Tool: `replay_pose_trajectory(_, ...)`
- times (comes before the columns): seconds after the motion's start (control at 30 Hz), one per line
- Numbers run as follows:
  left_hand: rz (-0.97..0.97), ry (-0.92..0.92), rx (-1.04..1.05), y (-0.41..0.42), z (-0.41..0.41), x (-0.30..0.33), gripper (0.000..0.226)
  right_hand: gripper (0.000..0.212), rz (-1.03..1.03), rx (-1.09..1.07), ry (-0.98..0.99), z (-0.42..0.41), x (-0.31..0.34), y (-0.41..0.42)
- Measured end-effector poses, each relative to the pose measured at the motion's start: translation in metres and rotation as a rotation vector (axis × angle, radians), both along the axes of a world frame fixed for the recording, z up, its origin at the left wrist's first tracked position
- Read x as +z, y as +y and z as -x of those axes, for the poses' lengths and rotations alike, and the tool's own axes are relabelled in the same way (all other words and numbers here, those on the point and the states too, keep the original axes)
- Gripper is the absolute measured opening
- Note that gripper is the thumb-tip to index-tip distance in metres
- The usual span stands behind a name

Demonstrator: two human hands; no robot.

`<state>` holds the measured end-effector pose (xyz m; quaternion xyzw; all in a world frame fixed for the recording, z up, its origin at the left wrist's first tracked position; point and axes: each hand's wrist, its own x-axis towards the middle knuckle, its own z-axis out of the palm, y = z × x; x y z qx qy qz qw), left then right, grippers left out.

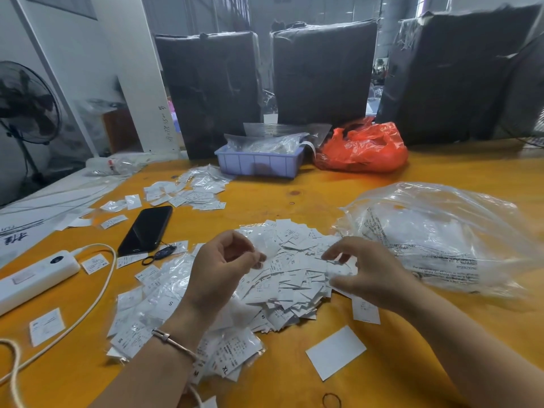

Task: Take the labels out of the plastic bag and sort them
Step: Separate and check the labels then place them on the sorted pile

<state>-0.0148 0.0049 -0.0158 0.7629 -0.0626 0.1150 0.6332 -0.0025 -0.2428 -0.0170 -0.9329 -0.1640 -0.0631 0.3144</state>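
White paper labels (291,272) lie in a loose heap at the centre of the yellow-orange table (323,189), w/ size letters like S, XL and M printed on some. Both hands are over this heap. The left hand (219,269) has its fingers curled, and thumb & forefinger seem to pinch a small clear or white piece; it is blurred, so I cannot tell exactly what. The right hand (363,270) has fingers bent and spread, thumb apart from them, and a label is held at the lower fingers. A bracelet (173,341) is on the left wrist.

Just right of the heap lies the big clear plastic bag (441,240), crumpled, w/ black print on it, touching the heap's edge. More labels in small clear sleeves (141,313) are piled at the left of the heap, under the left forearm. Another small group of labels (191,191) is further back-left.

A black phone (146,229) lies left of the heap, a white power strip (35,278) w/ cable near the table's left edge. At the back: a lilac tray (259,163) w/ clear bags inside, an orange-red bag (363,148) beside it.
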Motion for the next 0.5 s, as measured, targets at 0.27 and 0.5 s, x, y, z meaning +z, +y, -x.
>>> replay_pose_trajectory(0.27,-0.043,-0.009,0.012,0.000,0.000,-0.001,0.009,0.051,0.391,0.073,0.301,0.001,0.017,-0.025)
replay_pose_trajectory(0.5,-0.139,0.009,-0.095,-0.005,0.002,-0.002,0.026,0.050,0.362,0.008,0.386,-0.003,0.011,-0.028)
